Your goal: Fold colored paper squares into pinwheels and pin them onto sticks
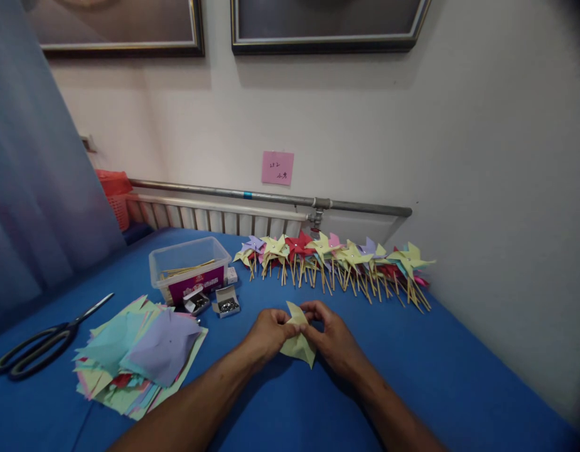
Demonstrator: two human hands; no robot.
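Observation:
Between both hands I hold a pale yellow piece of cut paper (pixel 299 348) just above the blue table cover. My left hand (pixel 271 333) pinches its left side, and my right hand (pixel 330 333) grips it from the right, with the thumbs close together at its middle. One corner of the paper points up between my fingers, and the rest spreads below. Whether a pin is in the fingers I cannot see. Left of my left hand are two small opened boxes of metal pins (pixel 228 306) and a pile of coloured cut paper (pixel 144 351).
Finished paper pinwheels on sticks (pixel 322 248) lie in a row along the back right. A clear plastic tub (pixel 189 260) holds wooden sticks. Black-handled scissors (pixel 40 348) lie at the far left. Behind the blue-covered table (pixel 440 376) are a metal pipe (pixel 275 198) and a wall.

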